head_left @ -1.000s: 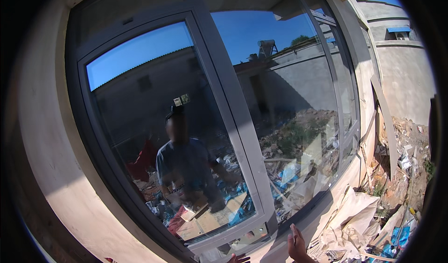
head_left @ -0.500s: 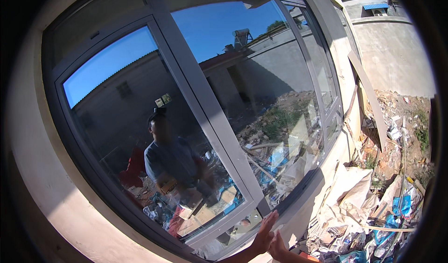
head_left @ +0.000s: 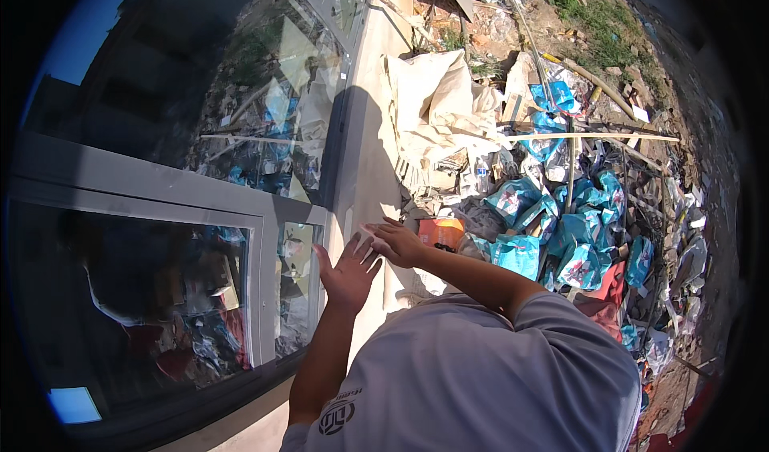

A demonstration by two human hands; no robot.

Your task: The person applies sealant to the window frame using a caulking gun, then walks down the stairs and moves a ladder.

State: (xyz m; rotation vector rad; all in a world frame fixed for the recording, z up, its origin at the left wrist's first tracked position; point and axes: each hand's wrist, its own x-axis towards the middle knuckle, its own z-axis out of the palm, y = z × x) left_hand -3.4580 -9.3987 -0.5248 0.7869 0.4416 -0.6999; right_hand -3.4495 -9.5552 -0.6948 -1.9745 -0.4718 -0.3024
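My left hand [head_left: 347,276] is open, palm down with its fingers spread, beside the edge of the grey-framed window [head_left: 303,211]. My right hand [head_left: 397,242] reaches across from the right, its fingers stretched out and close to the left fingertips; whether they touch I cannot tell. Nothing shows in either hand. Beneath them runs the pale wall ledge [head_left: 370,181], partly in shadow. An orange box [head_left: 440,232] lies just beyond my right hand and forearm.
Rubbish covers the ground to the right: several blue printed bags [head_left: 515,255], a large cream sheet [head_left: 428,91], a long thin wooden strip [head_left: 597,136] and a red cloth [head_left: 605,300]. Grass [head_left: 597,23] grows farther off. The window glass [head_left: 160,292] reflects the yard.
The view has swung down and to the right, bringing my torso and the rubbish heap into sight. My hands were close together at the lower edge; now their fingers are spread.
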